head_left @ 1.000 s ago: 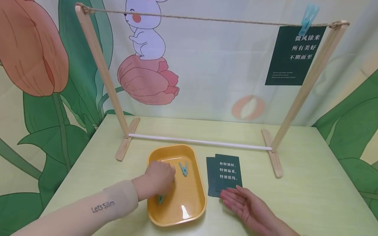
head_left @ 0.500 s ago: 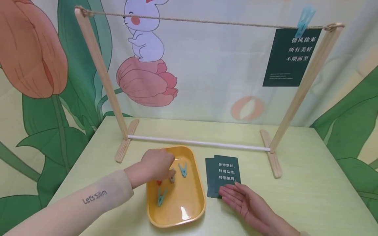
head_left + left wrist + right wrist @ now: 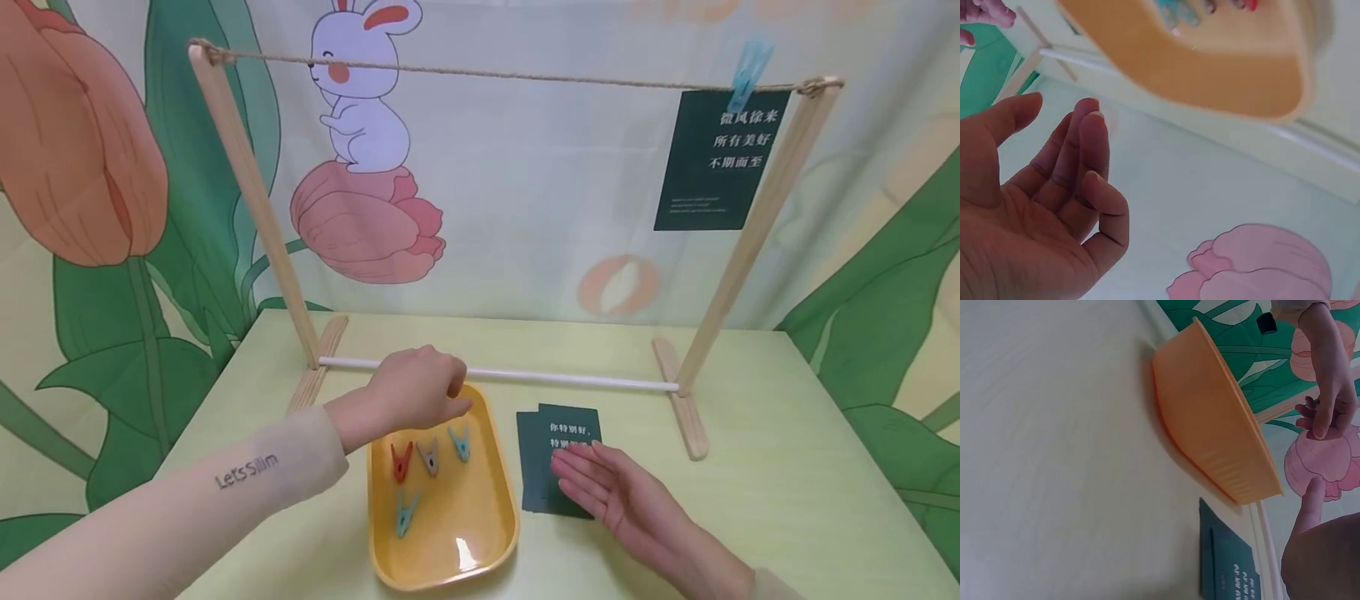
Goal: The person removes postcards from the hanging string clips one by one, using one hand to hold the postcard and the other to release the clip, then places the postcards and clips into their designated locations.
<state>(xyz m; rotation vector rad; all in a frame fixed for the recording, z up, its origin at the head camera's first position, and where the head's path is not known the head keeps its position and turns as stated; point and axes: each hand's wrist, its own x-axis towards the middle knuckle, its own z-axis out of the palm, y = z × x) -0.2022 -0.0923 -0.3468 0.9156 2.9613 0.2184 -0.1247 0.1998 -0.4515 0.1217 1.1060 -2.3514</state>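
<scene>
My left hand [image 3: 416,387] hovers over the far end of the yellow tray [image 3: 442,575], fingers loosely curled; in the left wrist view the thumb and fingers [image 3: 1092,144] stand apart with nothing between them. Inside the tray lie several clothespins: a red clothespin [image 3: 401,462], a greyish clothespin [image 3: 429,458], a teal clothespin [image 3: 461,443] and another teal clothespin [image 3: 406,515] nearer me. My right hand [image 3: 630,500], palm up with straight fingers, is by a small stack of dark green cards [image 3: 573,417] printed with white characters; its fingertips overlap the stack in the head view.
A wooden frame [image 3: 255,192] with a twine line [image 3: 525,77] across its top stands at the back of the table [image 3: 750,500]. A light blue clothespin [image 3: 750,71] holds a green card [image 3: 705,187] at the line's right end. A white rod [image 3: 570,379] joins the feet.
My left hand has lifted out of the tray and moved toward its far end, uncovering the red and greyish clothespins. The right hand stays by the cards. The head view has tilted up slightly.
</scene>
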